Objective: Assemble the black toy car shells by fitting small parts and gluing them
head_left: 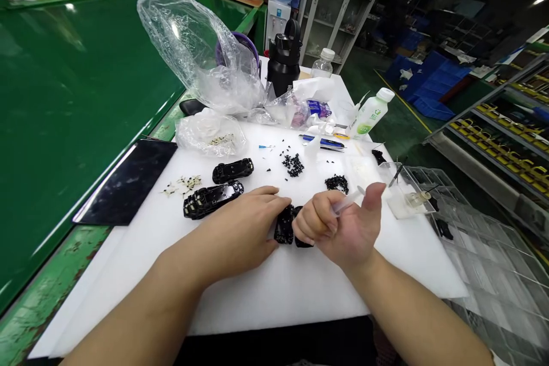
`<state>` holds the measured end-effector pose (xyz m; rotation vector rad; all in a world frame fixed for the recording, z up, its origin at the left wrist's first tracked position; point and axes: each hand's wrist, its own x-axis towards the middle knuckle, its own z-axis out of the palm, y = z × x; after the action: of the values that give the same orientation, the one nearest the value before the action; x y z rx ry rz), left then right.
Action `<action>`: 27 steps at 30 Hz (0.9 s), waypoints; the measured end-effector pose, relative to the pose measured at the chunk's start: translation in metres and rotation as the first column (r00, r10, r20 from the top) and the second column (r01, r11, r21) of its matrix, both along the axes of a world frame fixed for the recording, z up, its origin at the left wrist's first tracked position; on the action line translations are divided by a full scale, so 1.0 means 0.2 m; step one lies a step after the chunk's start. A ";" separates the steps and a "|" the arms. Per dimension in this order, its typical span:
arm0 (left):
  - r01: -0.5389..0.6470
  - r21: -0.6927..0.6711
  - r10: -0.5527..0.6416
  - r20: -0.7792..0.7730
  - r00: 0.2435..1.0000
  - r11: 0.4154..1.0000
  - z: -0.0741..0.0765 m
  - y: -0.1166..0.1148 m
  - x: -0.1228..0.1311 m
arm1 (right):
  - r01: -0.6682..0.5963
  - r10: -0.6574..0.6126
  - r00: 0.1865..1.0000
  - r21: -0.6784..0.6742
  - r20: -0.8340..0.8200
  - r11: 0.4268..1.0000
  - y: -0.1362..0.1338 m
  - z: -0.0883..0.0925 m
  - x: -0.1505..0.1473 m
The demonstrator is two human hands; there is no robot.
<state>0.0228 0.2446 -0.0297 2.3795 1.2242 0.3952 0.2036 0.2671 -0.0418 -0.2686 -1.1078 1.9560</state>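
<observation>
My left hand (249, 229) bends around a small black model car chassis (283, 227) on the white foam sheet (240, 309), thumb at its near end and fingers at its far end. My right hand (343, 226) is closed around a translucent syringe (349, 201), with the thumb raised by its end. The syringe tip is hidden behind the fingers. Just below them shows another black chassis part (303, 242). Two more black chassis, one nearer (212, 199) and one farther (233, 170), lie left of my hands. Small black parts form a pile (294, 166) and a second heap (337, 184).
Small cream parts (189, 184) lie at left, near a dark flat panel (128, 183). Plastic bags (210, 131), a black flask (283, 63), a blue cutter (323, 142) and a white-green bottle (372, 113) stand or lie farther back. Clear trays (480, 240) are at right.
</observation>
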 end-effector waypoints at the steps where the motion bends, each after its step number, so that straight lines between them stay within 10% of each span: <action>1: -0.002 -0.001 0.002 -0.003 1.000 1.000 0.00 0.00 0.00 | -0.005 0.005 1.000 -0.016 -0.003 1.000 0.00 -0.01 0.00; 27: -0.013 -0.094 0.014 0.011 1.000 0.995 0.01 0.01 0.02 | -0.056 0.054 0.997 0.043 0.060 0.997 -0.01 -0.04 -0.03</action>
<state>0.0262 0.2472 -0.0281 2.2871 1.2272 0.3477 0.1966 0.2659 -0.0494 -0.2755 -1.2073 1.9798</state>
